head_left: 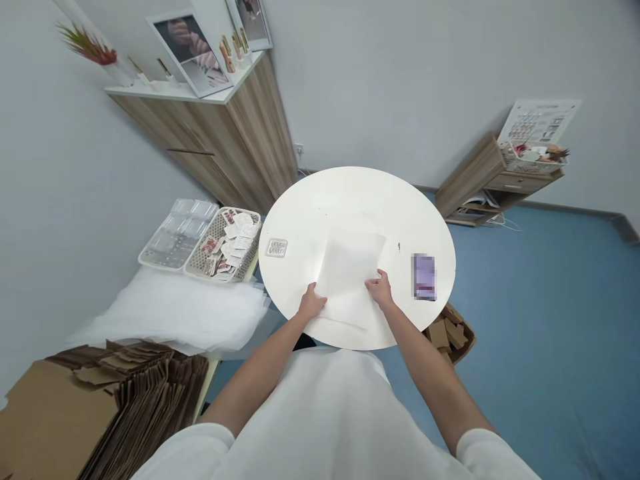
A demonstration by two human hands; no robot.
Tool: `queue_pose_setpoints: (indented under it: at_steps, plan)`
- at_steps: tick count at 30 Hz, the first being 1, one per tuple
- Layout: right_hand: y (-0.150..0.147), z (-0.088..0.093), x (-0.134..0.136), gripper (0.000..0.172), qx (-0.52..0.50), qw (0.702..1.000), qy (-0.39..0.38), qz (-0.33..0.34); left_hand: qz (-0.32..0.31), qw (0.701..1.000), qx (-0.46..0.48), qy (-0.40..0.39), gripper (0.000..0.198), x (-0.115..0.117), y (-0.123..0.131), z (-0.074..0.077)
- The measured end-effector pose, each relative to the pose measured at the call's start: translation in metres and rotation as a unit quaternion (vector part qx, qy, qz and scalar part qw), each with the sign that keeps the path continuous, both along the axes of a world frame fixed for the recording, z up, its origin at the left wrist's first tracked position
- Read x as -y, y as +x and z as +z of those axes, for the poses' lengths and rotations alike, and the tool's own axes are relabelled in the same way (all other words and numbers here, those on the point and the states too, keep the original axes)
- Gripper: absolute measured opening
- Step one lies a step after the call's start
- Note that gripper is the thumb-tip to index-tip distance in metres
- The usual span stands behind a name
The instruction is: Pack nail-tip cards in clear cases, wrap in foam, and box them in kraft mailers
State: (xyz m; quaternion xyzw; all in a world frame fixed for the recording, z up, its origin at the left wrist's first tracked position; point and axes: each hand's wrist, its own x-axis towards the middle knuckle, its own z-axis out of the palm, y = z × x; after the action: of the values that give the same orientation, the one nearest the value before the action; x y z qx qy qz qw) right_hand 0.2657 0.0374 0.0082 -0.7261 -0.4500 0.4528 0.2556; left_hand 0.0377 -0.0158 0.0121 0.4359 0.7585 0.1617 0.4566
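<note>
A thin white sheet (350,263), perhaps packing foam, lies over the near middle of the round white table (360,190). My left hand (312,303) is closed on the sheet's left edge, low down. Gripping the right edge, a little higher, is my right hand (380,290), its thumb and fingers pinched together. To the left of the sheet rests a small clear tray (277,248) with small items in it. A blurred purple packet (424,277) lies to the right of my right hand, and a tiny dark object (399,247) sits above it.
On the left stand a basket of cards (227,247), a basket of clear plastic boxes (175,233), stacked white sheets (175,307) and folded cardboard (145,400). A cardboard box (453,333) is below the table's right edge. Wooden cabinets (200,140) line the back left.
</note>
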Motion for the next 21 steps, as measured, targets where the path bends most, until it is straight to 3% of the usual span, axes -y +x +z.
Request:
queue_pose_setpoints:
  at_steps: [4, 7, 11, 13, 17, 21]
  plan:
    - [0.000, -0.013, -0.003, 0.069, 0.058, 0.997, 0.010, 0.050, -0.027, 0.996, -0.087, -0.025, 0.081, 0.001, 0.004, 0.006]
    - [-0.004, -0.015, -0.002, 0.069, 0.117, 0.989, 0.058, 0.075, -0.059, 0.988, -0.134, -0.042, 0.088, 0.001, 0.005, 0.009]
    - [-0.012, -0.009, 0.010, 0.065, 0.232, 0.956, 0.157, 0.086, -0.130, 0.971, -0.199, 0.027, 0.084, 0.001, 0.003, 0.013]
    - [-0.016, -0.005, 0.022, 0.059, 0.270, 0.937, 0.172, 0.142, -0.188, 0.954, -0.222, 0.070, 0.076, 0.000, 0.000, 0.016]
    - [-0.024, -0.003, 0.046, 0.049, 0.306, 0.900, 0.127, 0.283, -0.318, 0.917, -0.220, 0.100, 0.061, -0.007, -0.006, 0.018]
    - [-0.027, -0.006, 0.048, 0.048, 0.335, 0.892, 0.079, 0.291, -0.362, 0.902, -0.205, 0.113, 0.060, -0.018, -0.014, 0.012]
